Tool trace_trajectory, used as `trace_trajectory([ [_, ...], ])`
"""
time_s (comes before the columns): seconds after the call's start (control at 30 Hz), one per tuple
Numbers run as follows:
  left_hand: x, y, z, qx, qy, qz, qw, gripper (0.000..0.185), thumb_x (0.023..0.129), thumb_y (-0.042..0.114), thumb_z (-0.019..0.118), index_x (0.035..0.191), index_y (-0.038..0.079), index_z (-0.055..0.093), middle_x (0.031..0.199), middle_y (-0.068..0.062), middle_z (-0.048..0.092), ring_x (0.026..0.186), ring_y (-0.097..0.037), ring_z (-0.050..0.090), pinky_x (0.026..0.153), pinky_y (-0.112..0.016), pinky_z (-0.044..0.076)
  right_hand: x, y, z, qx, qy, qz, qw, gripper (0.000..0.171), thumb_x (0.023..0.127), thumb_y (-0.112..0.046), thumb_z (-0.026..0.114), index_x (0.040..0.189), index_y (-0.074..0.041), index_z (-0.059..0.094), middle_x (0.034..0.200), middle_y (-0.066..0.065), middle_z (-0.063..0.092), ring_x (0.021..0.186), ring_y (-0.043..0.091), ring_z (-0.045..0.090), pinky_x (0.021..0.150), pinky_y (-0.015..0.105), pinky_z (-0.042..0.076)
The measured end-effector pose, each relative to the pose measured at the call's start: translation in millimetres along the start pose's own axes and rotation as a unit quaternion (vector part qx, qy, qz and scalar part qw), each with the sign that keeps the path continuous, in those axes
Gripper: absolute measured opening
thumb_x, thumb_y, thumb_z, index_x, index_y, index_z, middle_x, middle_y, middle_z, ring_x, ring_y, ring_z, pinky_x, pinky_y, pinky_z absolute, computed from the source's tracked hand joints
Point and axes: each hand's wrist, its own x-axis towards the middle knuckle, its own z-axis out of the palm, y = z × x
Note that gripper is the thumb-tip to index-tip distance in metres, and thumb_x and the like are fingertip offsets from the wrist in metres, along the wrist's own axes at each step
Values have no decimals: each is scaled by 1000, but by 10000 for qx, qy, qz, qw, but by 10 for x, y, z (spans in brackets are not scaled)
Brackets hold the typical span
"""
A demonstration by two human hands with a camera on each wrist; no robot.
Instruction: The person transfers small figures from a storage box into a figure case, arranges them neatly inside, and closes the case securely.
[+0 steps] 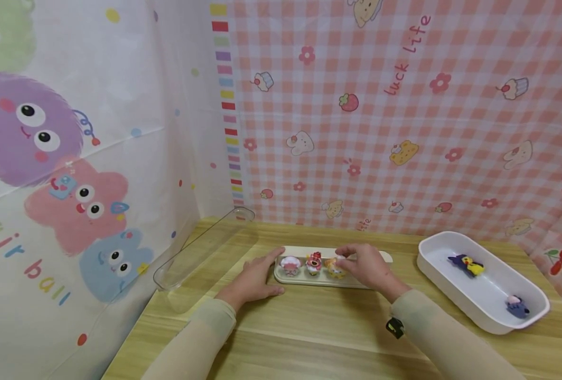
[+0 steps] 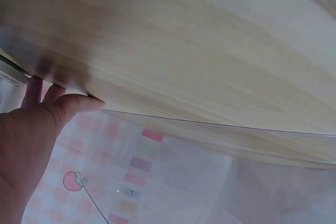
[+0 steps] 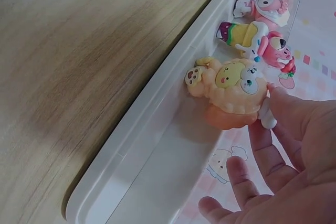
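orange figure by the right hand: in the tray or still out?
In. The orange figure stands inside the flat tray, third in its row, right hand fingertips touching it.
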Motion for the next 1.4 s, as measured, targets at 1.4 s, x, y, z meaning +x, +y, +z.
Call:
trace_trajectory([
  [1.4,2,-15,27,32,37,-20,10000,105,89,39,89,171,32,25,166,-16,49,152,-46,45,127,-74,22,-136,182,-242,-428,5,-204,9989,50,94,-23,83,138,-3,70,141,22,70,133,47,63,111,65,50],
])
